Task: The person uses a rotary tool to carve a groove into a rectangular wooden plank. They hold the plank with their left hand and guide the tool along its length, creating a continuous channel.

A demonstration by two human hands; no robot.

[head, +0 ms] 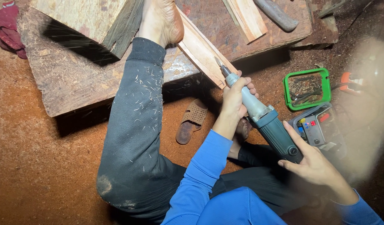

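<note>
- Grip: left hand (235, 99) wrapped closed around the pale grey neck of a die grinder (263, 116); right hand (315, 164) cupped under and behind the tool's teal body, fingers spread along its rear at about 5 o'clock from the left hand.
- Tool position: it lies diagonally, its pointed bit (219, 63) aimed to 11 o'clock, the tip touching or just over the near end of a slim wooden strip (202, 52).
- Handling, judged: rigid, motor-heavy toward the rear, smooth casing; the two-handed hold, neck and rear, looks the sound one. The bit is thin and likely the fragile part.
- Work piece: the strip rests on a broad wooden slab (71, 75), pinned by a bare foot (160, 21) at 12 o'clock.
- Surroundings: green tray (307, 88) of small metal parts at 3 o'clock; a grey device with coloured buttons (319, 127) just beside the tool body; a sandal (192, 121) on the sawdust floor at 8 o'clock.
- Hidden or unclear: exact bit contact cannot be told; right edge washed out by blur; the tool's cable is not visible; a second strip (246, 16) is cut off at the top.
</note>
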